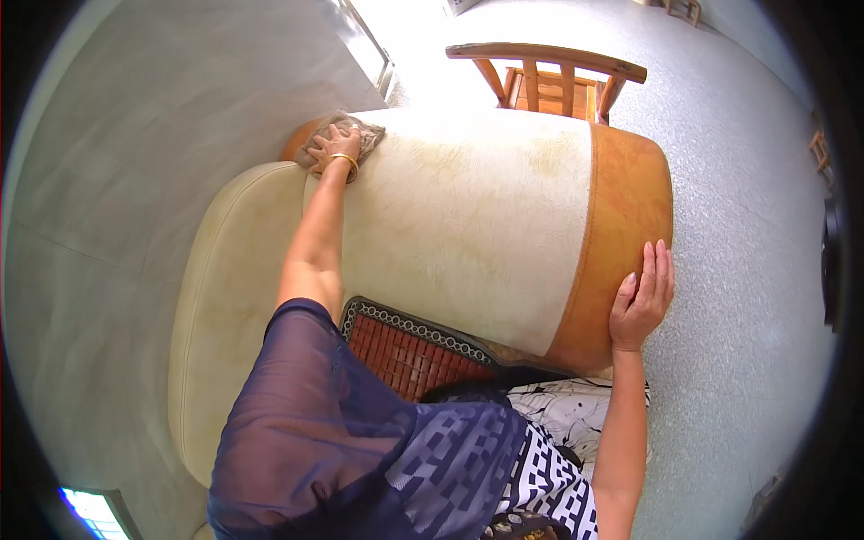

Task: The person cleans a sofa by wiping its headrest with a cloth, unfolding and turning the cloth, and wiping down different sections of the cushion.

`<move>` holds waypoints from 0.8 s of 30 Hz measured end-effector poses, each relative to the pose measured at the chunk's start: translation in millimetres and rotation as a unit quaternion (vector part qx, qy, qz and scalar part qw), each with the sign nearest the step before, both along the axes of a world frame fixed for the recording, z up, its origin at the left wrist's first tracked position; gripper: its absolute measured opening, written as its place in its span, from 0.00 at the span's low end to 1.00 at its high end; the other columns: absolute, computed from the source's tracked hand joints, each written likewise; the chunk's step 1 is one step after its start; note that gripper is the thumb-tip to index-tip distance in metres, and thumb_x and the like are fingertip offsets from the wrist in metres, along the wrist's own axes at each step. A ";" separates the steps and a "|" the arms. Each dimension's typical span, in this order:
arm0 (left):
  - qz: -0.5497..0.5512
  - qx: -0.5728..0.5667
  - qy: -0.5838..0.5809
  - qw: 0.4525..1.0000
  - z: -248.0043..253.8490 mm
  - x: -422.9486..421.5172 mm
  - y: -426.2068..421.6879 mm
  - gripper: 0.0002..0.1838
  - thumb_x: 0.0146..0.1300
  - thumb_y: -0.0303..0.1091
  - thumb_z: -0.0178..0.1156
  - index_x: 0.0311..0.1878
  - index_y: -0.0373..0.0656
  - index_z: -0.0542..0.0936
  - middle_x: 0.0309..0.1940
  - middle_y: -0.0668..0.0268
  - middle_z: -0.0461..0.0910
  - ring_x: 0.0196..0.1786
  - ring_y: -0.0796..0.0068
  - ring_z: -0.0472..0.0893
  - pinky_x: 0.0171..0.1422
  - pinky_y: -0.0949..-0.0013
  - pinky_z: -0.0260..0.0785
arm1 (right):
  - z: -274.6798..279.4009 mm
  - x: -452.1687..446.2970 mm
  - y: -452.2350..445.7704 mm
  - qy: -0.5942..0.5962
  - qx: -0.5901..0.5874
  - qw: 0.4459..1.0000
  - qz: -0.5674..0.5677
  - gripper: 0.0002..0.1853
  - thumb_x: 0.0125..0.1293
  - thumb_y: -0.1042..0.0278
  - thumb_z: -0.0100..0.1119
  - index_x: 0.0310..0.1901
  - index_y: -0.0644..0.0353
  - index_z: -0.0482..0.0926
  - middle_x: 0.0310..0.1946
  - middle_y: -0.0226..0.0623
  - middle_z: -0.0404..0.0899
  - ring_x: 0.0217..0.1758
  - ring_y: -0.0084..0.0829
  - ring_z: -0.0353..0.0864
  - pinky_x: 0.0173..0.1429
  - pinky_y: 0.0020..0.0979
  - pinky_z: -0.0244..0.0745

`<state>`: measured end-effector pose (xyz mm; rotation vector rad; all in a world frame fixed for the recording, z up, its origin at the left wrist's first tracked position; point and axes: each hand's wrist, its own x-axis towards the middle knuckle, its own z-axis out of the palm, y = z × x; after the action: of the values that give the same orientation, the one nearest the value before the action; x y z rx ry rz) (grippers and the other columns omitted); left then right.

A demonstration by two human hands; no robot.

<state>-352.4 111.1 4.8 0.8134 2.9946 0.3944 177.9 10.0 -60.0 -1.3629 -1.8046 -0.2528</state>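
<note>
My left hand [335,149] is at the far left corner of a sofa armrest [459,207], pressing a crumpled grey-brown cloth [367,137] onto it with fingers bent over the fabric. A yellow bangle [345,160] circles that wrist. The armrest top is cream with faint stains, and its right end is an orange-brown panel [621,189]. Against that panel's outer edge rests my right hand [643,301], fingers stretched out and holding nothing.
A cream sofa backrest [216,315] runs along the grey wall [99,180]. A reddish-brown tiled seat mat [405,351] with a dark patterned border lies below the armrest. Beyond it stands a wooden chair [549,67] on the speckled grey floor [738,270].
</note>
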 end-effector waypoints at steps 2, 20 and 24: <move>0.000 0.003 0.002 1.000 0.9 13.7 -6.0 0.39 0.62 0.65 0.42 0.75 0.63 0.53 0.76 0.56 0.43 0.77 0.45 0.42 0.71 0.28 0.39 | -2.1 0.5 0.7 0.003 0.004 1.000 0.001 0.24 0.63 0.69 0.44 0.62 0.61 0.71 0.64 0.43 0.68 0.69 0.45 0.64 0.72 0.42 0.57; -0.043 0.076 0.026 0.996 -37.4 58.4 -81.1 0.40 0.62 0.70 0.39 0.75 0.65 0.51 0.77 0.58 0.42 0.77 0.48 0.41 0.69 0.27 0.40 | -8.9 2.9 2.1 -0.003 0.043 0.999 -0.005 0.23 0.64 0.68 0.46 0.61 0.60 0.72 0.64 0.43 0.69 0.67 0.45 0.66 0.69 0.42 0.61; -0.043 0.100 0.018 0.994 -41.6 54.2 -96.6 0.42 0.61 0.71 0.41 0.75 0.65 0.50 0.77 0.58 0.42 0.77 0.47 0.41 0.70 0.28 0.41 | -9.7 3.2 2.4 -0.002 0.039 0.999 -0.007 0.24 0.64 0.67 0.46 0.61 0.60 0.72 0.63 0.43 0.69 0.67 0.45 0.66 0.70 0.42 0.61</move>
<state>-298.2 14.5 -36.8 0.9687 2.9749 0.6932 181.1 12.4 -69.7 -1.3205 -1.7717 -0.3309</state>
